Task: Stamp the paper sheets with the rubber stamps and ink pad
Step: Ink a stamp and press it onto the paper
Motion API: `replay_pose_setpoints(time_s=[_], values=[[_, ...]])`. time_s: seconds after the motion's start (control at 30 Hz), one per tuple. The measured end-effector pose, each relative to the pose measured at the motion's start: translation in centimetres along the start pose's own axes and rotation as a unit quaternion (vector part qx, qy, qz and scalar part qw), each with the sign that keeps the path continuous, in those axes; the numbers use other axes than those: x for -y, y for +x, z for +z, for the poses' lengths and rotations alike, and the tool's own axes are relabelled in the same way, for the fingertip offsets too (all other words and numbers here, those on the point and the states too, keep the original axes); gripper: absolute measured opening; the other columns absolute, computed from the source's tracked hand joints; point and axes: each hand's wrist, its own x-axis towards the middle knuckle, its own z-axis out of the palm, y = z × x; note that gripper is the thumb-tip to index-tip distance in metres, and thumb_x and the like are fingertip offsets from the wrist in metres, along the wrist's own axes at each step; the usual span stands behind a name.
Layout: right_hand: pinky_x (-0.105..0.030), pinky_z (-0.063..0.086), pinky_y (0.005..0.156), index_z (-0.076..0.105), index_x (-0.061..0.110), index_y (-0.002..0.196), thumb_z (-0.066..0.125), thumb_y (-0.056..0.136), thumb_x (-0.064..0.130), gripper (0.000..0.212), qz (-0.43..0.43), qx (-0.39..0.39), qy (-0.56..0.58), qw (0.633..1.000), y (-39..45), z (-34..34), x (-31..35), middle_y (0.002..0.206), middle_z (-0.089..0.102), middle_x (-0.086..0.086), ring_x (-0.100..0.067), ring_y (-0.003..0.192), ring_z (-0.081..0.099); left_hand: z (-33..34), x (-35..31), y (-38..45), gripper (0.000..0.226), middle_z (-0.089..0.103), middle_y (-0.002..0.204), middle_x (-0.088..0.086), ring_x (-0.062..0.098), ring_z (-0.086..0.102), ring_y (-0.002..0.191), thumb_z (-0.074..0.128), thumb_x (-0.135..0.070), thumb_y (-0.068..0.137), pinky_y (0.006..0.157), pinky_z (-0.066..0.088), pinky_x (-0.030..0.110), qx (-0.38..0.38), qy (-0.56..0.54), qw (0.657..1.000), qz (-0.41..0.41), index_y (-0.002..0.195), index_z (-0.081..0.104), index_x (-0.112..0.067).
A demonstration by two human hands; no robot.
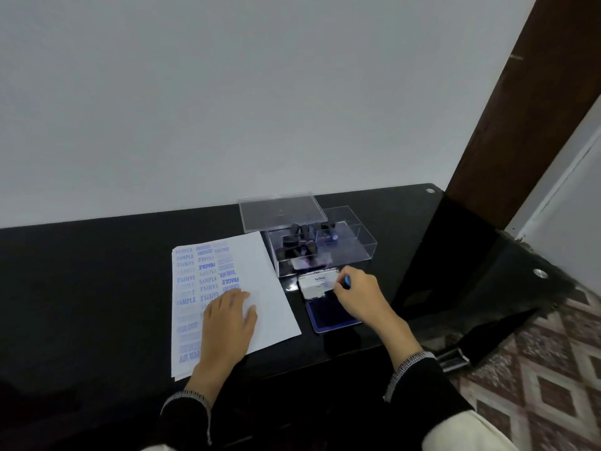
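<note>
Black desk, glossy. Paper sheets lie mid-desk, reaching toward the front edge, left cols. full of blue stamp marks (SAMPLE, FRAGILE, AIR MAIL). Left hand rests flat on the sheets, fingers straight and spread, holding nothing. Just right of the sheets: ink pad, lid up, blue pad exposed. Right hand pinches a stamp w/ blue top, fingers curled round it, over the pad's far end. Behind the pad, clear box w/ more stamps; its lid leans at the back edge.
</note>
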Motion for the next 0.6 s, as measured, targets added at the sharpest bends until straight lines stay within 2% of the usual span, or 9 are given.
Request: replay_pose_setpoints(time_s=[0.17,0.37,0.43,0.53,0.6], values=[[-0.032,0.034,0.049,0.040,0.014,0.083,0.048,0.097,0.025,0.019,-0.016,0.041,-0.103,0.994,0.4,0.0,0.0,0.075,0.049,-0.004,-0.019,0.061,0.048,-0.4,-0.2,-0.2,0.036,0.053,0.136,0.001,0.020,0.043,0.127,0.053,-0.029,0.096,0.112,0.027,0.037,0.004,-0.023,1.000,-0.016,0.128,0.057,-0.015],[-0.037,0.045,0.062,0.040,0.014,0.093,0.048,0.096,0.023,0.012,-0.022,0.081,-0.129,0.988,0.1,1.2,-0.3,0.088,0.057,-0.010,-0.028,0.073,0.056,-0.6,-0.5,-0.5,0.038,0.049,0.141,0.000,0.018,0.040,0.133,0.050,-0.029,0.098,0.117,0.024,0.038,0.010,-0.020,1.000,-0.017,0.132,0.056,-0.015],[-0.036,0.044,0.062,0.039,0.015,0.099,0.048,0.096,0.022,0.012,-0.034,0.075,-0.147,0.986,-0.1,1.7,-0.3,0.092,0.057,-0.009,-0.030,0.076,0.056,-0.5,-0.7,-0.5,0.030,0.058,0.132,0.001,0.020,0.049,0.125,0.050,-0.024,0.097,0.111,0.031,0.035,0.004,-0.012,1.000,0.020,0.122,0.064,-0.013],[-0.035,0.044,0.061,0.036,0.017,0.101,0.051,0.094,0.019,0.017,-0.045,0.065,-0.149,0.986,-0.2,2.3,-0.5,0.093,0.059,-0.009,-0.029,0.078,0.058,-0.3,-1.0,-0.5,0.028,0.068,0.104,-0.001,0.021,0.064,0.099,0.046,-0.021,0.090,0.100,0.034,0.029,-0.013,0.014,0.987,0.158,0.098,0.072,-0.014],[-0.035,0.043,0.059,0.034,0.018,0.097,0.052,0.093,0.018,0.018,-0.048,0.058,-0.147,0.986,-0.3,2.4,-0.6,0.090,0.058,-0.009,-0.028,0.076,0.057,-0.2,-2.2,-0.8,0.030,0.067,0.107,-0.006,0.016,0.061,0.102,0.044,-0.027,0.089,0.101,0.036,0.028,0.016,-0.023,0.981,0.193,0.101,0.071,-0.018]])
